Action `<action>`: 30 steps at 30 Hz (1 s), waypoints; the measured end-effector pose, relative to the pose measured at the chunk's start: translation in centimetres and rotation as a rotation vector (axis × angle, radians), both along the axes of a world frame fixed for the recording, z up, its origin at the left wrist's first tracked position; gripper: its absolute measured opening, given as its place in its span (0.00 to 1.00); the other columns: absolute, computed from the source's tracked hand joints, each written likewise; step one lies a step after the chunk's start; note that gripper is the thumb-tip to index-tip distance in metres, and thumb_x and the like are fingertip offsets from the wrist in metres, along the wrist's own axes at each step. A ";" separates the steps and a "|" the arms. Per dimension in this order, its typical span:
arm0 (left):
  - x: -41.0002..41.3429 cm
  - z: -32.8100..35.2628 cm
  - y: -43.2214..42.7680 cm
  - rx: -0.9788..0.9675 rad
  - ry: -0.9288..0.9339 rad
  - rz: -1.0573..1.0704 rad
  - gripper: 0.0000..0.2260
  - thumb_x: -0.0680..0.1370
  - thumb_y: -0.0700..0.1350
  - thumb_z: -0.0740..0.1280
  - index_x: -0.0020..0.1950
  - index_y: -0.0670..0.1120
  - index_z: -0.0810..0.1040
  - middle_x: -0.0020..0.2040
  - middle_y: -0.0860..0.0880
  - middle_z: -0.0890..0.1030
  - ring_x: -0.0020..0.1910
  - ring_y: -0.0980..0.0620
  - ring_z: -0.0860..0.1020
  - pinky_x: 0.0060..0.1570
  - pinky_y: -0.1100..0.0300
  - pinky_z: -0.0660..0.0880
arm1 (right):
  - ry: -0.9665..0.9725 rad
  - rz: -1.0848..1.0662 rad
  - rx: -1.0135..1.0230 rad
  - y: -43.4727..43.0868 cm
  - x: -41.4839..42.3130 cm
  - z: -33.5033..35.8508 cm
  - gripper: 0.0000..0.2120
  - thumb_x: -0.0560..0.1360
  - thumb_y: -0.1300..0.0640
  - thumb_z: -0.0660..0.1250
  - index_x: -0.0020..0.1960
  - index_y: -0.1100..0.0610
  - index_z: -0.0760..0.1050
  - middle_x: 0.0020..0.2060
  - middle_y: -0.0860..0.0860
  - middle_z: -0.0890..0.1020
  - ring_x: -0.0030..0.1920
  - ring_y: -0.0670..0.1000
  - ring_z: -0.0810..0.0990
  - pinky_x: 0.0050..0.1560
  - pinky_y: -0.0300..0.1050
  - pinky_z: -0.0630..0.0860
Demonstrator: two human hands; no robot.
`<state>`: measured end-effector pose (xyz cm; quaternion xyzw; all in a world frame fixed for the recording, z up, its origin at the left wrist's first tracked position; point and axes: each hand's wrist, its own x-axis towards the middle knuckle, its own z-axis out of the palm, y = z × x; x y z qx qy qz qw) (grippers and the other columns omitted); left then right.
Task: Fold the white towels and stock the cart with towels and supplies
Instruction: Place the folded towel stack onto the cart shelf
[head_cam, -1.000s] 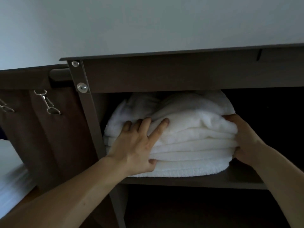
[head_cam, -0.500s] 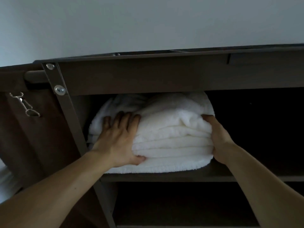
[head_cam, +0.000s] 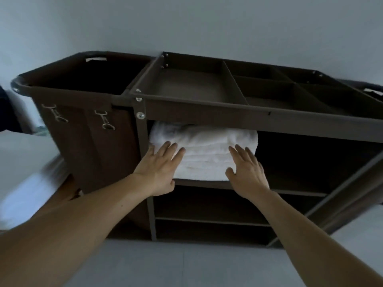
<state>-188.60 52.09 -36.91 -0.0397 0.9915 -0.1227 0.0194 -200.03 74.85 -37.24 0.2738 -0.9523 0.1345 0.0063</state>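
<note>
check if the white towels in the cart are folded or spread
Folded: the white towels sit as a stack, layered edges facing out, on the cart's upper shelf.

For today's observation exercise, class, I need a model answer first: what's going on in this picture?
A person is stocking a brown housekeeping cart. A stack of folded white towels sits on its upper shelf, at the left end under the top tray. Both hands are open with straight fingers at the stack's front, the left hand by its left corner and the right hand towards its right. Whether they touch it is unclear.
</note>
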 end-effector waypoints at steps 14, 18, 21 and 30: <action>22.5 5.5 -7.2 0.092 -0.087 0.391 0.39 0.77 0.60 0.61 0.81 0.45 0.48 0.80 0.45 0.52 0.80 0.43 0.48 0.73 0.44 0.58 | -0.246 0.375 0.263 -7.4 18.5 5.5 0.34 0.82 0.42 0.56 0.81 0.50 0.45 0.81 0.49 0.45 0.80 0.54 0.40 0.77 0.63 0.54; 30.0 6.5 -12.6 0.090 -0.054 0.575 0.37 0.77 0.60 0.61 0.80 0.46 0.50 0.79 0.46 0.55 0.79 0.44 0.52 0.70 0.46 0.62 | -0.295 0.460 0.272 -14.0 21.9 7.1 0.34 0.82 0.40 0.56 0.81 0.50 0.47 0.81 0.50 0.46 0.80 0.55 0.41 0.77 0.63 0.52; 34.8 6.7 -17.9 0.147 -0.036 0.694 0.37 0.77 0.60 0.63 0.79 0.47 0.51 0.78 0.48 0.57 0.78 0.45 0.53 0.70 0.48 0.63 | -0.299 0.536 0.265 -21.2 24.6 7.6 0.34 0.81 0.40 0.57 0.81 0.50 0.48 0.81 0.50 0.47 0.80 0.55 0.41 0.77 0.63 0.53; 41.7 4.5 -36.5 0.269 -0.055 0.791 0.39 0.78 0.61 0.63 0.80 0.47 0.49 0.79 0.47 0.55 0.79 0.44 0.51 0.73 0.44 0.59 | -0.347 0.617 0.260 -44.9 30.8 4.9 0.34 0.79 0.42 0.60 0.80 0.54 0.54 0.79 0.53 0.55 0.79 0.54 0.49 0.76 0.58 0.56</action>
